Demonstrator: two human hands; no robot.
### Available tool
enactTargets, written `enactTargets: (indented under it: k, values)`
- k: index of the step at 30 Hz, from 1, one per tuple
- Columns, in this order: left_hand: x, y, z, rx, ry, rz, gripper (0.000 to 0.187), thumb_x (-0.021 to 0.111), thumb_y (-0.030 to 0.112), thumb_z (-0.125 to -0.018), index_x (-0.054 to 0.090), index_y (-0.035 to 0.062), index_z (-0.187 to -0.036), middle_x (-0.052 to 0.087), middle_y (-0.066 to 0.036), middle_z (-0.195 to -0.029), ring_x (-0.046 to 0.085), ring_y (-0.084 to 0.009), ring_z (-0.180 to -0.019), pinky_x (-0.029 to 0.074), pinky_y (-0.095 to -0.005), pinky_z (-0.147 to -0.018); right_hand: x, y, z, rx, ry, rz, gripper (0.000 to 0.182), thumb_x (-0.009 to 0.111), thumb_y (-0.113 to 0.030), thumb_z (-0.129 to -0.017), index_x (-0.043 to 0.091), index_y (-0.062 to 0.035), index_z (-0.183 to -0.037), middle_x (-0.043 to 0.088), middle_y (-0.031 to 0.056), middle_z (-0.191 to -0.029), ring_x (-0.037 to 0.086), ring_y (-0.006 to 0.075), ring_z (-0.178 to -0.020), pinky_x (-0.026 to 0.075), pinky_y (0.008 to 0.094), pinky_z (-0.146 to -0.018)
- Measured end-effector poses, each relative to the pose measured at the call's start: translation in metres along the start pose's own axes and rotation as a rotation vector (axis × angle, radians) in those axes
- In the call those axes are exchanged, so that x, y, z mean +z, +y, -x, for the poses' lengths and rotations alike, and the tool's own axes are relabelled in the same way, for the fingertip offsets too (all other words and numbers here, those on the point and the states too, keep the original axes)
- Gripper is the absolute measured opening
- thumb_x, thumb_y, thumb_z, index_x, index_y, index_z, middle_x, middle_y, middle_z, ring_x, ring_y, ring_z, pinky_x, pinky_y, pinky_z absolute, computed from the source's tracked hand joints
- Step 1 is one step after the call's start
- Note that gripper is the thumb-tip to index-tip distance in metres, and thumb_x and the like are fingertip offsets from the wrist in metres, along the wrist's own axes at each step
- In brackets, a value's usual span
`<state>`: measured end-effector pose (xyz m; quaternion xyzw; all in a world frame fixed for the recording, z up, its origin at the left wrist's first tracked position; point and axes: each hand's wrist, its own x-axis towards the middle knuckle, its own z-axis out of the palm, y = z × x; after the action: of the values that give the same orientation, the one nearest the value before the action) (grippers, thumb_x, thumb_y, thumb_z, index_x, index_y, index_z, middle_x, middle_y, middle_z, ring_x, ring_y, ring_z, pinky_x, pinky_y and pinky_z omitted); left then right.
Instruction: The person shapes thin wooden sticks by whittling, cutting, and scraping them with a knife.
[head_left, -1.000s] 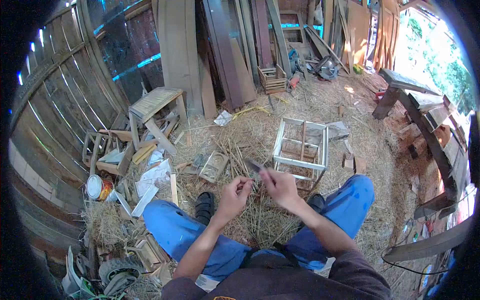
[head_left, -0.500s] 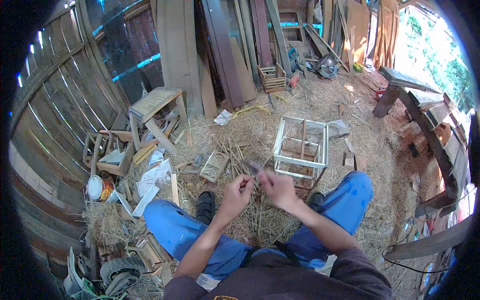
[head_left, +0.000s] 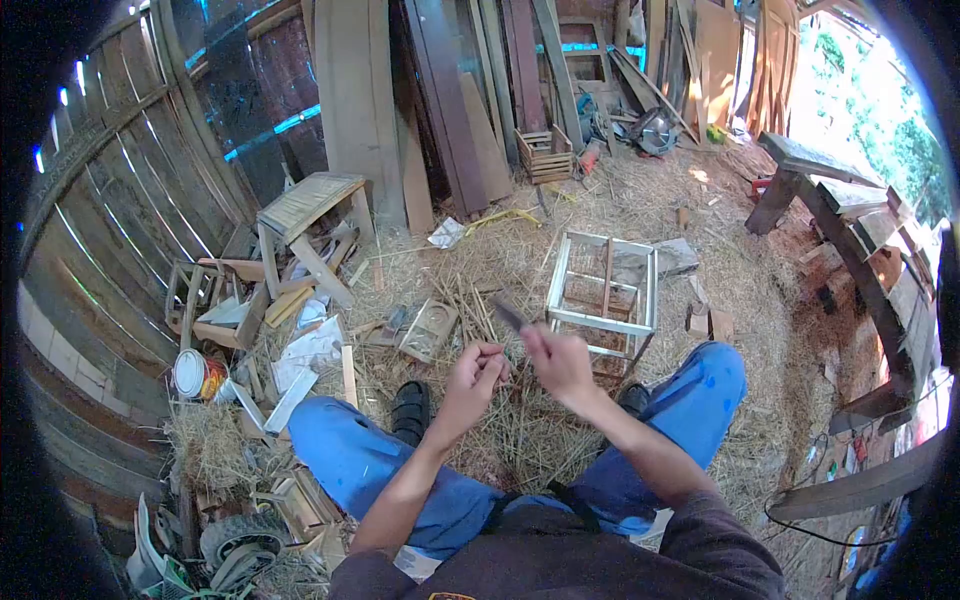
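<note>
My right hand (head_left: 562, 370) is closed round the handle of a knife (head_left: 510, 315), whose dark blade points up and to the left. Close beside it, my left hand (head_left: 470, 385) is held with thumb and fingers pinched together. Whatever sits in that pinch is too small to make out. Both hands are raised above the straw-like slivers (head_left: 515, 425) on the ground, between my knees. Just beyond the right hand stands a small wooden frame (head_left: 603, 325) with pale edges. A carved wooden block (head_left: 430, 332) lies past the left hand.
A slatted wooden stool (head_left: 312, 205) stands at left, near a paint can (head_left: 190, 373) and wood scraps. Boards (head_left: 440, 100) lean on the back wall. A small slatted crate (head_left: 545, 158) and a circular saw (head_left: 655, 133) rest at the back. A heavy bench (head_left: 775, 200) is at right.
My right hand has shifted slightly right and down, away from the left, and the knife blade shows more clearly. My left hand has moved only slightly.
</note>
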<state>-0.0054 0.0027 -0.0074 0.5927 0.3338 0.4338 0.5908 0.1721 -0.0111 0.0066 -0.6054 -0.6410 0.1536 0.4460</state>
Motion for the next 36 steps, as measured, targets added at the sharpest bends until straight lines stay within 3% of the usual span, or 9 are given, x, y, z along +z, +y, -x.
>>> enactTargets:
  k: [3, 8, 12, 19, 20, 23, 26, 32, 36]
  values:
    - [-0.001, -0.004, -0.003, 0.037, -0.027, -0.036, 0.016, 0.052, 0.016, -0.103, 0.053, 0.0047, -0.114, 0.059, 0.000, -0.084, 0.048, -0.0033, -0.066, 0.037, -0.0194, -0.054, -0.001, 0.001, 0.009, -0.106, -0.025, 0.092, 0.036, 0.054, -0.035, -0.101, 0.061, -0.0057, -0.081, 0.058, 0.0213, -0.063, 0.061, 0.0416, -0.060, 0.046, 0.0482, -0.051]
    - [0.002, -0.006, -0.004, 0.041, -0.029, -0.035, 0.020, 0.054, 0.016, -0.103, 0.055, 0.0026, -0.117, 0.060, 0.000, -0.084, 0.048, -0.0035, -0.067, 0.037, -0.0199, -0.056, -0.002, 0.004, 0.005, -0.019, -0.015, 0.062, 0.038, 0.056, -0.038, -0.099, 0.063, -0.0058, -0.081, 0.058, 0.0211, -0.062, 0.062, 0.0419, -0.060, 0.047, 0.0484, -0.052]
    - [-0.002, -0.005, -0.002, 0.021, -0.026, -0.063, 0.018, 0.053, 0.015, -0.103, 0.056, 0.0017, -0.115, 0.061, -0.001, -0.085, 0.048, -0.0036, -0.067, 0.038, -0.0203, -0.057, -0.001, 0.011, -0.003, -0.082, 0.102, 0.040, 0.029, 0.056, -0.031, -0.101, 0.069, -0.0068, -0.094, 0.055, 0.0208, -0.058, 0.059, 0.0375, -0.050, 0.044, 0.0409, -0.046]
    - [0.001, -0.011, -0.006, 0.039, -0.034, -0.023, 0.018, 0.053, 0.014, -0.103, 0.057, 0.0018, -0.115, 0.063, 0.000, -0.086, 0.049, -0.0024, -0.066, 0.039, -0.0200, -0.056, -0.005, -0.002, 0.003, -0.051, -0.070, 0.084, 0.032, 0.056, -0.031, -0.101, 0.064, -0.0043, -0.084, 0.056, 0.0185, -0.058, 0.058, 0.0364, -0.051, 0.044, 0.0407, -0.048]
    - [0.000, -0.010, -0.004, 0.010, -0.034, 0.001, 0.019, 0.053, 0.015, -0.103, 0.057, 0.0017, -0.116, 0.063, 0.000, -0.086, 0.049, -0.0024, -0.066, 0.040, -0.0200, -0.057, -0.006, -0.005, 0.002, -0.018, -0.072, 0.080, 0.031, 0.059, -0.032, -0.099, 0.066, -0.0047, -0.086, 0.056, 0.0165, -0.057, 0.059, 0.0305, -0.048, 0.044, 0.0390, -0.047]
    - [0.001, 0.002, -0.004, 0.026, -0.066, -0.083, 0.021, 0.053, 0.016, -0.103, 0.056, 0.0024, -0.119, 0.064, -0.001, -0.087, 0.049, -0.0024, -0.065, 0.039, -0.0196, -0.056, 0.005, 0.007, 0.005, -0.047, -0.053, 0.023, 0.038, 0.061, -0.040, -0.096, 0.065, -0.0058, -0.081, 0.058, 0.0191, -0.055, 0.062, 0.0383, -0.052, 0.048, 0.0444, -0.050]
    - [0.002, 0.008, 0.000, -0.045, -0.072, -0.076, 0.023, 0.053, 0.018, -0.103, 0.055, 0.0038, -0.122, 0.065, -0.001, -0.088, 0.046, -0.0023, -0.062, 0.037, -0.0185, -0.054, -0.011, -0.007, 0.001, 0.062, -0.174, -0.056, 0.037, 0.066, -0.041, -0.093, 0.069, -0.0051, -0.085, 0.060, 0.0190, -0.058, 0.063, 0.0364, -0.051, 0.048, 0.0430, -0.049]
    - [-0.001, 0.009, 0.001, -0.100, -0.119, 0.038, 0.023, 0.052, 0.017, -0.103, 0.055, 0.0051, -0.123, 0.066, -0.001, -0.093, 0.047, 0.0003, -0.065, 0.037, -0.0173, -0.053, -0.013, -0.001, -0.004, 0.110, -0.181, -0.050, 0.032, 0.067, -0.033, -0.094, 0.071, -0.0015, -0.095, 0.065, 0.0183, -0.065, 0.069, 0.0269, -0.061, 0.049, 0.0377, -0.055]
    - [0.000, 0.006, 0.000, -0.083, -0.146, 0.014, 0.024, 0.053, 0.017, -0.103, 0.052, 0.0049, -0.124, 0.066, -0.003, -0.092, 0.042, -0.0016, -0.060, 0.033, -0.0190, -0.051, -0.009, 0.004, -0.002, 0.064, -0.165, -0.351, 0.026, 0.069, -0.025, -0.094, 0.070, 0.0006, -0.100, 0.070, 0.0160, -0.075, 0.066, 0.0148, -0.068, 0.049, 0.0336, -0.060]
